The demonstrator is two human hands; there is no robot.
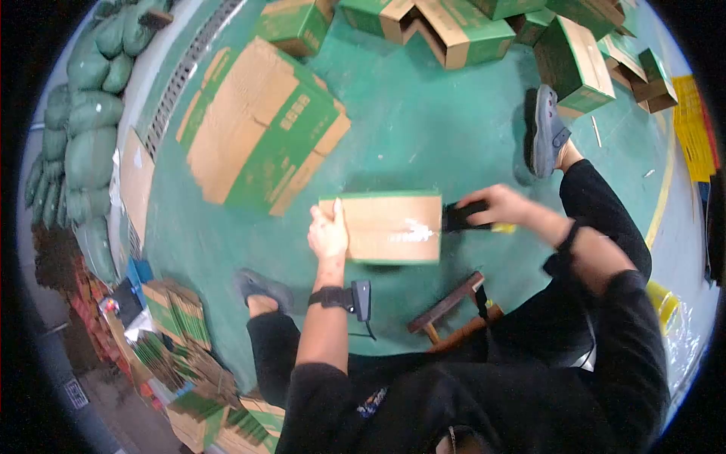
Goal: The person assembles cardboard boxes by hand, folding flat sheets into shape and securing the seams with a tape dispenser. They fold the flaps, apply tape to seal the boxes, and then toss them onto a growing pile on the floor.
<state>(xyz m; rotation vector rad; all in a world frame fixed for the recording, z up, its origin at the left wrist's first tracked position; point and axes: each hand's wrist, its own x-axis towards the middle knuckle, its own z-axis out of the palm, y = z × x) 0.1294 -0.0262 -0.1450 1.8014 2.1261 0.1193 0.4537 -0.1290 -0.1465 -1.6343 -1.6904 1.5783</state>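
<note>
A small cardboard box (378, 216) with green edges sits in front of me, its brown top facing up. Shiny clear tape lies along the middle and right part of that top. My left hand (327, 233) grips the left end of the box, thumb over the top edge. At the right end, my right hand (495, 208) is closed on a black tape dispenser (457, 217), which meets the box's edge. A yellow part shows below the hand. Motion blur hides the dispenser's finer shape.
A flattened green-and-brown carton (265, 129) lies ahead to the left. Several folded-up boxes (571, 64) are heaped at the far side. A wooden stool (454, 306) stands near my legs. Green sacks (94, 121) line the left wall, with stacked flat cartons (178, 310) nearer.
</note>
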